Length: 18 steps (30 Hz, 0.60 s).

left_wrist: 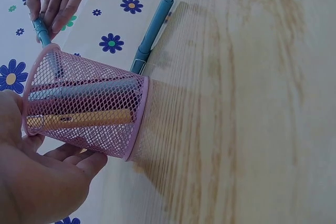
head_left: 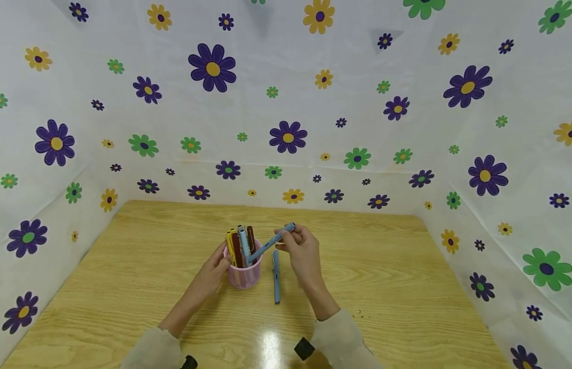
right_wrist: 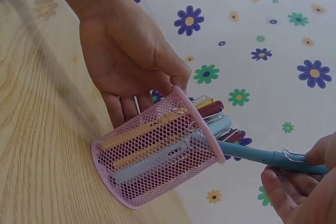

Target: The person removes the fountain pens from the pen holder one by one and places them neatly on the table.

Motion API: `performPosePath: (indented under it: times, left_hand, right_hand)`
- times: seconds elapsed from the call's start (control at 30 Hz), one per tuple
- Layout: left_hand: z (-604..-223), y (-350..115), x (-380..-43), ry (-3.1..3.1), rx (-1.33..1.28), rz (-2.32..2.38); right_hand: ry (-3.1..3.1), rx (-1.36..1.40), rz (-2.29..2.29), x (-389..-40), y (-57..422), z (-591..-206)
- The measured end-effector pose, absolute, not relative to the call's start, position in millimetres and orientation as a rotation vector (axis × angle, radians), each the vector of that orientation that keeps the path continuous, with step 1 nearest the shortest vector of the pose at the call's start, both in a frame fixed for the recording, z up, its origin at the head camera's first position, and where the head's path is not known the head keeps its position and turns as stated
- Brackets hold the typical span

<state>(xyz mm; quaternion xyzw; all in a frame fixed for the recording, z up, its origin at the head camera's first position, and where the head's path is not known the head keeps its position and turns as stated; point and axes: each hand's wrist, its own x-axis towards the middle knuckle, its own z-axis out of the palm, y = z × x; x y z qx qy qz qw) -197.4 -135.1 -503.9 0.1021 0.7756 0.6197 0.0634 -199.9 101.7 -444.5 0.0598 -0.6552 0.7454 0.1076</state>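
Observation:
My left hand (head_left: 207, 277) grips the side of a pink mesh pen cup (head_left: 244, 279), thumb by the rim and fingers behind the wall. The cup stands upright on the table, holding yellow pens (head_left: 230, 248), dark red pens (head_left: 237, 247) and a light blue pen (head_left: 243, 241). Between thumb and fingers, my right hand (head_left: 306, 256) pinches a blue pen (right_wrist: 252, 153) near its clip end. That pen slants down to the left, its lower end inside the cup's rim. Another blue pen (head_left: 277, 279) lies on the wood, right of the cup.
Under everything is a wood-grain table (head_left: 383, 287). A white flower-printed sheet (head_left: 253, 113) rises behind it and along both sides. Small dark specks (head_left: 360, 312) dot the wood near my right sleeve (head_left: 339, 333).

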Motion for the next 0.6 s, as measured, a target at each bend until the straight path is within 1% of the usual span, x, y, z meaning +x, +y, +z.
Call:
performPosePath:
  times: [0.6]
  left_hand:
    - [-504, -135, -197, 2.338, 0.311, 1.869]
  right_hand:
    - [-1.846, 0.070, 2.216, -201, 118, -435]
